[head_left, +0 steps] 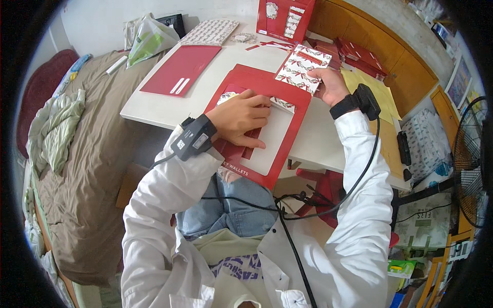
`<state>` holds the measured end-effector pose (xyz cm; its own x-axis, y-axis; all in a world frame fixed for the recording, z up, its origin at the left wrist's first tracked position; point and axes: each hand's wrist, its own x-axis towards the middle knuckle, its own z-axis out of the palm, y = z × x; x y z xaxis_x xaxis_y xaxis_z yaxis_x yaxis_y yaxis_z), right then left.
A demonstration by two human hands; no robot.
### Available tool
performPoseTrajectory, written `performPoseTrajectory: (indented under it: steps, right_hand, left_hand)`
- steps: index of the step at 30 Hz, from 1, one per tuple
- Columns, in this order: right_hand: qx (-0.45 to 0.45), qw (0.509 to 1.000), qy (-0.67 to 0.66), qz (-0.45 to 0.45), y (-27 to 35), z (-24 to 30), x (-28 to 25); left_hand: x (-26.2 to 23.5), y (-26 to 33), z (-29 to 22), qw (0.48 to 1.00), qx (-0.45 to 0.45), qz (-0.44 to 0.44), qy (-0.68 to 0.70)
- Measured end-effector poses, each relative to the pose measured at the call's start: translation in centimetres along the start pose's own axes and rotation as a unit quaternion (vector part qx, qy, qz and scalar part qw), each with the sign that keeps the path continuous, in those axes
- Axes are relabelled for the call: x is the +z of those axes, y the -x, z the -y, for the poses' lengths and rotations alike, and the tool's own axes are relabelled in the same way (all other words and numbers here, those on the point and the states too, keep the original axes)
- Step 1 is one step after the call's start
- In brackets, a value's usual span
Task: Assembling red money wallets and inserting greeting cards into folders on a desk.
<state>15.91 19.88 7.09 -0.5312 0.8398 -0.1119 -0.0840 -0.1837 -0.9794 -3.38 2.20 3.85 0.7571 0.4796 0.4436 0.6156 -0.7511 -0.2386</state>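
A flat red cardboard box (285, 149) with a large window lies tilted over the table's near edge. Across its window rests my left hand (241, 119), fingers bent and thumb spread apart to the right. Beneath that hand are red paper wallets (236, 152) and part of a white patterned one; the fingers hide much of them. Between the thumb and fingers of my right hand (331, 86) is a white paper wallet (300, 69) printed with leafy garlands and red bows. It is held just above the box's upper right corner, and the right fingertips are partly hidden behind it.
A red folded card sheet (179, 71) and a patterned sheet (209, 32) lie on the white table (149, 106). Behind stand a red display box (284, 20) and stacked red packs (362, 57). Cables (287, 241) hang over my lap. A black fan (470, 161) stands right.
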Motion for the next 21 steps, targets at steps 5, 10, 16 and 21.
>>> performPoseTrajectory:
  steps: [5, 10, 16, 21]
  right_hand:
    - [0.013, 1.000, -0.008, 0.006, -1.0, -0.6, -0.2]
    - [0.035, 0.999, 0.026, -0.001, -0.2, -1.2, -0.2]
    - [0.044, 0.999, -0.017, 0.011, 1.4, -2.8, 0.9]
    - [0.011, 0.998, -0.056, 0.036, 0.3, -4.0, -0.1]
  left_hand:
    - [0.3, -0.3, 0.3, 1.000, -0.001, -0.014, 0.011]
    - [0.0, 0.1, 0.1, 0.998, -0.040, -0.038, 0.013]
    - [0.0, 0.9, -0.3, 0.996, -0.079, -0.049, 0.002]
    - [-0.7, 1.2, -2.9, 0.991, -0.124, 0.038, 0.026]
